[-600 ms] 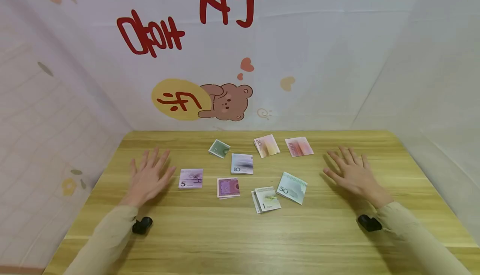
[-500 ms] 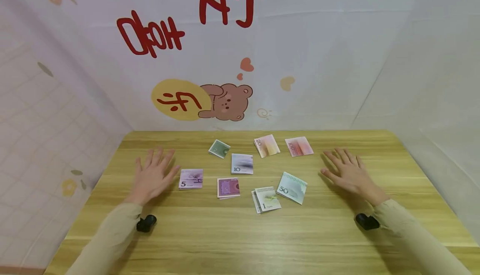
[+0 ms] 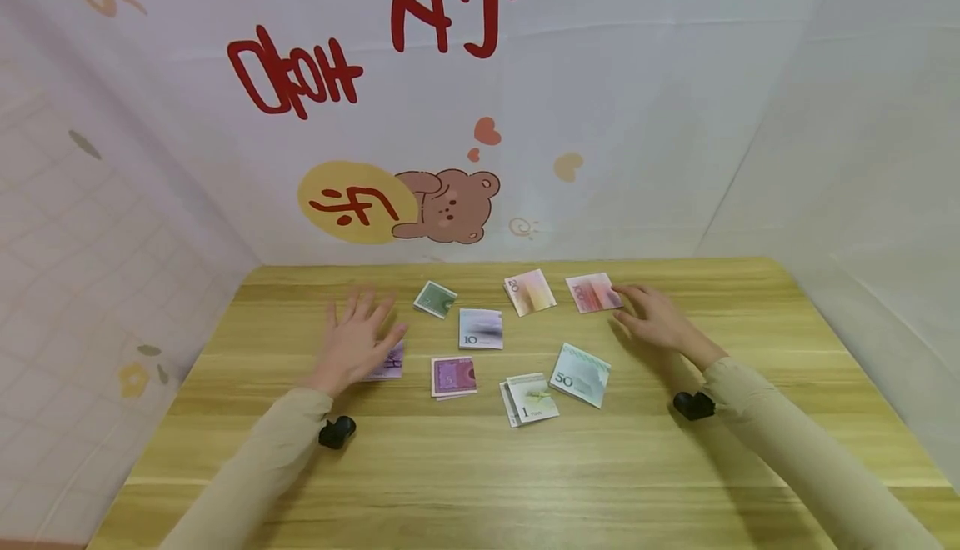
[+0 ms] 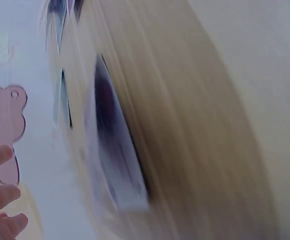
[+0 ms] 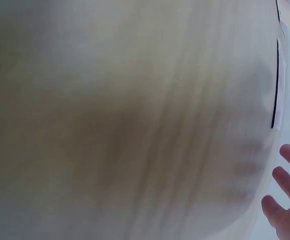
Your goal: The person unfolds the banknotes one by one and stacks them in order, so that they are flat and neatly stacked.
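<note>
My left hand (image 3: 352, 346), fingers spread, hovers over a folded purple 5 banknote (image 3: 389, 364) and covers most of it. In the left wrist view a blurred folded banknote (image 4: 117, 145) stands slightly peaked on the wood, fingertips (image 4: 7, 197) at the lower left. My right hand (image 3: 656, 317) reaches in from the right, its fingertips right at the edge of a red 100 banknote (image 3: 592, 293). Seen from the right wrist, the fingers (image 5: 287, 182) are apart and a thin banknote edge (image 5: 280, 90) shows nearby. Neither hand grips anything.
Between the hands lie more folded banknotes: a green one (image 3: 435, 299), a 20 (image 3: 529, 292), a 10 (image 3: 481, 329), a magenta one (image 3: 454, 377), a 1 (image 3: 534, 397) and a 50 (image 3: 581, 376). A printed white cloth (image 3: 637, 117) hangs behind the wooden table (image 3: 480, 483).
Both hands have moved inward: the left one rightward over the purple 5 banknote, the right one leftward to the red 100 banknote. The head view has shifted slightly. The banknotes lie as before.
</note>
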